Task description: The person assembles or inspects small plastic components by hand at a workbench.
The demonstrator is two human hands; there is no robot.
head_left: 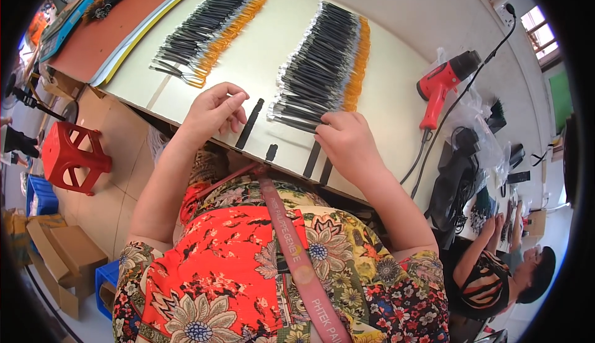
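Two rows of short black cables with silvery-white ends and orange-yellow loops lie on the pale tabletop. The left row (207,28) slants away from me; the right row (322,57) is wider. At the near end of the right row, my right hand (350,144) has its fingers closed at the end of a black cable (294,123). My left hand (217,112) hovers over the table's front edge below the left row, fingers loosely curled and apart, with nothing visible in it. Beside it is a black strip (250,123) on the tabletop.
A red heat gun (443,85) with a black nozzle lies at the right, its cord trailing toward me. Clear plastic bags and black items lie beyond it. A red mat (133,17) covers the left side. A red stool (75,157) stands on the floor; a co-worker (496,281) sits at right.
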